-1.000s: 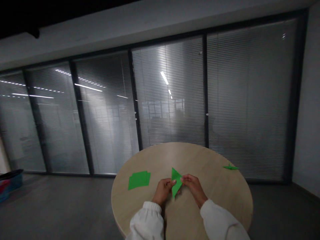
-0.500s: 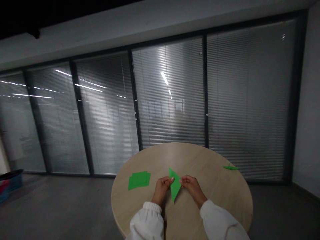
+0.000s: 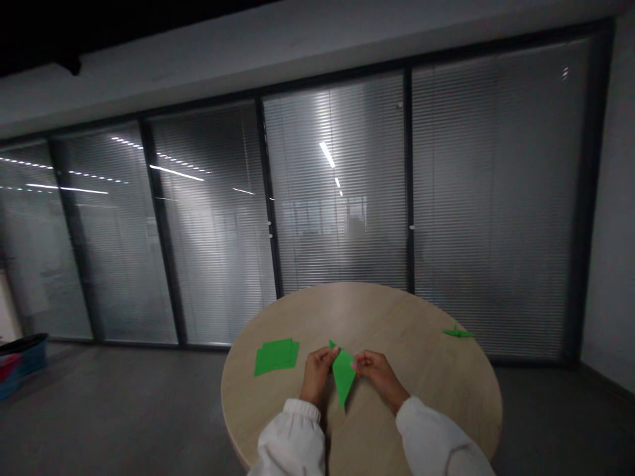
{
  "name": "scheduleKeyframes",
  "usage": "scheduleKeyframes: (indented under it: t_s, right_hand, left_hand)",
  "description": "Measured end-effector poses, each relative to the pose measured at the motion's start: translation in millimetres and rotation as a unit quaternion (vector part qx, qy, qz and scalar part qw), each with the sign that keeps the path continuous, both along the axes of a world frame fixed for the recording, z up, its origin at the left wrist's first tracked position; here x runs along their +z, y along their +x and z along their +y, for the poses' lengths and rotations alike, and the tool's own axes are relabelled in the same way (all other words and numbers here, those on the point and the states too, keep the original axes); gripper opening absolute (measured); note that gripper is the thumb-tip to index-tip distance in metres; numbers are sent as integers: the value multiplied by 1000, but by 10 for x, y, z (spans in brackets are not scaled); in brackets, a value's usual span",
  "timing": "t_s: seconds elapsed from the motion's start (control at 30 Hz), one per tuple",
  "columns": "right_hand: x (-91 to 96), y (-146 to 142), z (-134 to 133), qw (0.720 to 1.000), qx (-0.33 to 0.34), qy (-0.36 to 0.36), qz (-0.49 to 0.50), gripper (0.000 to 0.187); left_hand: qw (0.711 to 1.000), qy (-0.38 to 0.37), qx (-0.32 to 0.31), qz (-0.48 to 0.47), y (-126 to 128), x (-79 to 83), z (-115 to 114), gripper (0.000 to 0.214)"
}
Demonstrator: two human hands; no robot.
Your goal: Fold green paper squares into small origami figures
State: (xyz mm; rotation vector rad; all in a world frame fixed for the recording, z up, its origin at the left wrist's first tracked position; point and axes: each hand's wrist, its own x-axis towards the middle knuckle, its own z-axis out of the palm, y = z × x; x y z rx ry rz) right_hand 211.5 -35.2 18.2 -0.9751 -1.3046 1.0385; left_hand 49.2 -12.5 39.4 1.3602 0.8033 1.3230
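Note:
A folded green paper triangle (image 3: 343, 375) is held just above the round wooden table (image 3: 397, 317), point downward. My left hand (image 3: 317, 373) pinches its upper left edge. My right hand (image 3: 378, 375) pinches its right corner. Both wrists come out of white sleeves at the bottom of the view. A small stack of flat green paper sheets (image 3: 276, 356) lies on the table to the left of my left hand.
A small folded green paper figure (image 3: 457, 332) sits near the table's right rim. Glass walls with closed blinds stand behind the table. A dark bin (image 3: 22, 354) is on the grey floor at the far left.
The green triangle has shifted slightly left and lower between my hands, and its top corner has turned leftward. Both hands have moved a little with it.

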Motion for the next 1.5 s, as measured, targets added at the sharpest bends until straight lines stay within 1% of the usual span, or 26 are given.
scheduleKeyframes:
  t_s: [0.1, 0.23, 0.3, 0.4, 0.47, 0.53, 0.63, 0.7, 0.77, 0.83, 0.9, 1.07, 1.13, 1.2, 1.27, 1.33, 1.4, 1.5]
  right_hand:
    - [6, -11, -19, 1000, 1, 2, 12, 29]
    - [0, -36, -46, 1000, 17, -1, 13, 22]
    - [-17, -40, -39, 1000, 23, 1, 7, 21]
    - [-58, -15, 8, 1000, 14, 1, 1, 21]
    - [-83, 17, 45, 1000, -6, 3, 0, 22]
    - [-97, 43, 68, 1000, -28, 10, 3, 24]
    - [-82, 48, 45, 999, -40, 27, -7, 30]
    - [-46, 30, -6, 996, -54, 58, -40, 36]
    - [1, 11, -69, 984, -85, 122, -95, 44]
    - [44, -1, -125, 962, -90, 200, -164, 39]
    - [68, -8, -163, 942, -86, 244, -215, 33]
    - [65, -48, -213, 896, -72, 281, -336, 36]
    - [67, -70, -222, 889, -73, 276, -359, 29]
    - [73, -84, -219, 895, -80, 263, -352, 15]
    - [73, -85, -200, 906, -87, 251, -328, 5]
    - [61, -75, -168, 921, -94, 235, -297, 10]
    - [36, -54, -128, 933, -110, 218, -264, 16]
    - [-15, -12, -66, 943, -151, 195, -225, 21]
  left_hand:
    - [1000, -8, -12, -22, -7, -6, 21, 45]
    - [999, -10, 6, -50, -43, -5, 36, 46]
    - [999, -17, 11, -45, -54, -10, 41, 47]
    - [998, -42, 12, -49, -37, -10, 39, 51]
    - [998, -56, 9, -42, -12, -3, 26, 53]
    - [998, -58, -7, -21, 9, 5, 3, 50]
    - [998, -54, -32, -3, 10, 9, -25, 47]
    - [999, -47, -21, 0, -10, -1, -23, 47]
    - [999, -41, 1, 10, -35, -21, 1, 46]
    - [999, -40, 20, 16, -58, -48, 34, 42]
    - [998, -44, 33, 10, -69, -73, 61, 40]
    - [997, -63, 32, -27, -56, -78, 48, 40]
    - [997, -63, 32, -32, -51, -56, 24, 40]
    - [998, -58, 29, -24, -49, -32, 1, 38]
    - [999, -50, 22, -2, -45, -14, -18, 36]
    - [999, -48, 3, 20, -34, -9, -33, 34]
    - [998, -57, -29, 28, -17, -17, -43, 33]
    - [994, -75, -72, 36, 13, -34, -51, 39]
